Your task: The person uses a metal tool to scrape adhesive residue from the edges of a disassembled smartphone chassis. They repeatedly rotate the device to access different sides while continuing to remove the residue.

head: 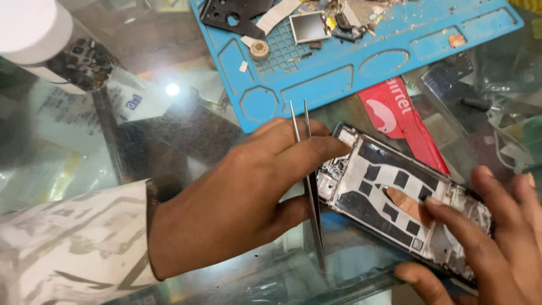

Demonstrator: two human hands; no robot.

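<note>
Nearest the camera, the left hand (243,197) comes in from a patterned white sleeve (73,243) and is closed around a pair of metal tweezers (312,192), thumb below and fingers wrapped over the top, with the two tips sticking up past the knuckles and the joined end pointing down toward the desk edge. Its forefinger touches the top corner of an opened phone (395,192), which lies tilted on the glass desk (169,141) with its inner metal frame and dark pads facing up. The right hand (485,243) steadies the phone's lower end, fingers spread over the frame and thumb under its near edge. Just behind the phone lies a red card (401,113). Farther back sits a blue work mat (361,62) carrying small parts, a small square screen (309,26) and a black plate (231,14). At the far left stands a white cylinder (31,31).
</note>
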